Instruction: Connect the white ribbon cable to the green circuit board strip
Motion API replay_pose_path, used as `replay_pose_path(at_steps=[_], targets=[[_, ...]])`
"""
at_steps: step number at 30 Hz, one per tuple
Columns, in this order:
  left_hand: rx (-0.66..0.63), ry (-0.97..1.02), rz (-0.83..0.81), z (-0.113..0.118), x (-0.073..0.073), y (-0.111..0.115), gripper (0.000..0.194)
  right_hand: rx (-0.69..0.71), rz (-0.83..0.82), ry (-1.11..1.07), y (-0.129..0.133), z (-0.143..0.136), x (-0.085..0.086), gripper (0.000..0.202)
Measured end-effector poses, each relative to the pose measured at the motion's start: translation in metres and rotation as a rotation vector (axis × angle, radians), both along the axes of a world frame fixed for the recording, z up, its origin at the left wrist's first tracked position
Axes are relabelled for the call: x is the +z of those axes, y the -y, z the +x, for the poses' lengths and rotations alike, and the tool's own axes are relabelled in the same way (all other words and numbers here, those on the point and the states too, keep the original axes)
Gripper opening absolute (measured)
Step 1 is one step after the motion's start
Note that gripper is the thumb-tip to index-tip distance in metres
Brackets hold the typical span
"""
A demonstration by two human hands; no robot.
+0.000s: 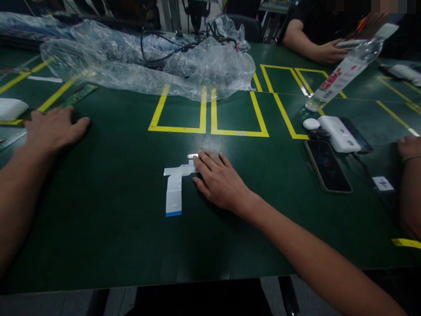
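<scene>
My right hand [218, 179] lies palm down on the green table, fingers stretched out. Its fingertips rest on the right end of a white flat ribbon cable [174, 191], partly covering it. The cable is folded, with one leg running toward me and ending in a blue strip; a small shiny end shows by my fingertips. Off to the left, my left hand [56, 127] is spread on the table, thumb apart, with nothing visible in it. Just beyond its fingers is a narrow green circuit board [77, 96]; whether they touch, I cannot tell.
Clear plastic wrap [147, 73] with black cables lies across the back. On the right are a leaning bottle [344, 73], a phone [327, 166], a white earbud case [339, 134] and another person's arm [417, 183]. A co-worker's hand [329, 51] is across the table. A white object [8, 109] sits far left.
</scene>
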State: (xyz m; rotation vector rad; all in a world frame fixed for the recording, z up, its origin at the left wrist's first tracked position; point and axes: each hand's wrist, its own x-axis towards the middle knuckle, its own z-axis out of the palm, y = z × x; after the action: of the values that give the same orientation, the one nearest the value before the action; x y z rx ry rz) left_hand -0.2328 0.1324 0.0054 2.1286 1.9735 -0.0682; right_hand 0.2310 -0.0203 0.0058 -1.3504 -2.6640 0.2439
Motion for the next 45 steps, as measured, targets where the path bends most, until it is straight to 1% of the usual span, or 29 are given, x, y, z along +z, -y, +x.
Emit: replay_pose_path(at_steps=[2, 3, 4, 7, 11, 17, 22, 25, 27, 29, 30, 32, 34, 35, 37, 38, 39, 41, 43, 45], targets=[[0.274, -0.143, 0.041, 0.008, 0.006, 0.002, 0.099, -0.006, 0.002, 0.007, 0.0, -0.001, 0.0, 0.06], [0.351, -0.194, 0.033, 0.012, 0.008, 0.002, 0.099, -0.01, 0.001, 0.009, 0.0, -0.001, 0.0, 0.06], [0.361, -0.217, 0.008, 0.016, 0.01, 0.002, 0.098, -0.012, 0.0, 0.009, 0.001, -0.002, 0.0, 0.06], [0.304, -0.227, 0.024, 0.021, 0.012, 0.003, 0.092, -0.023, 0.005, 0.001, 0.002, -0.003, -0.001, 0.059], [0.219, -0.221, 0.054, 0.019, 0.01, 0.004, 0.085, -0.041, 0.021, -0.002, 0.003, -0.006, -0.001, 0.06], [0.252, -0.199, 0.084, 0.013, 0.002, 0.004, 0.08, -0.043, 0.03, -0.023, 0.005, -0.007, -0.002, 0.059], [0.22, -0.18, 0.153, 0.006, -0.005, -0.001, 0.08, -0.046, 0.01, -0.034, 0.003, -0.005, -0.001, 0.06], [0.255, -0.22, 0.12, 0.005, -0.004, -0.004, 0.081, -0.032, 0.003, -0.035, 0.002, -0.003, -0.001, 0.06], [0.271, -0.232, 0.111, 0.011, -0.001, -0.003, 0.081, -0.023, 0.01, -0.04, 0.001, -0.001, -0.001, 0.06], [0.241, -0.212, 0.132, 0.03, 0.002, 0.002, 0.08, -0.017, 0.018, -0.044, 0.001, 0.001, -0.001, 0.06], [0.195, -0.193, 0.152, 0.045, 0.004, 0.008, 0.078, -0.015, 0.019, -0.045, 0.001, 0.001, -0.001, 0.06], [0.031, -0.141, 0.2, 0.085, 0.005, 0.023, 0.074, -0.014, 0.018, -0.043, 0.001, 0.003, -0.001, 0.06], [-0.18, -0.066, 0.245, 0.133, 0.006, 0.044, 0.071, -0.016, 0.019, -0.035, 0.001, 0.003, -0.001, 0.06], [-0.264, -0.013, 0.264, 0.156, 0.005, 0.055, 0.07, -0.018, 0.021, -0.031, 0.001, 0.003, 0.0, 0.061], [-0.404, 0.085, 0.282, 0.198, 0.005, 0.078, 0.068, -0.02, 0.026, -0.027, 0.001, 0.003, 0.0, 0.061], [-0.455, 0.126, 0.281, 0.214, 0.005, 0.089, 0.067, -0.021, 0.029, -0.026, 0.001, 0.003, 0.0, 0.061], [-0.5, 0.161, 0.273, 0.226, 0.005, 0.099, 0.066, -0.024, 0.03, -0.026, 0.001, 0.003, 0.0, 0.061], [-0.566, 0.21, 0.256, 0.24, 0.006, 0.115, 0.063, -0.026, 0.033, -0.029, 0.001, 0.002, -0.001, 0.061], [-0.606, 0.227, 0.254, 0.244, 0.007, 0.125, 0.062, -0.028, 0.038, -0.036, 0.002, 0.001, -0.002, 0.061], [-0.625, 0.219, 0.259, 0.245, 0.009, 0.131, 0.063, -0.029, 0.044, -0.045, 0.002, 0.0, -0.003, 0.061]])
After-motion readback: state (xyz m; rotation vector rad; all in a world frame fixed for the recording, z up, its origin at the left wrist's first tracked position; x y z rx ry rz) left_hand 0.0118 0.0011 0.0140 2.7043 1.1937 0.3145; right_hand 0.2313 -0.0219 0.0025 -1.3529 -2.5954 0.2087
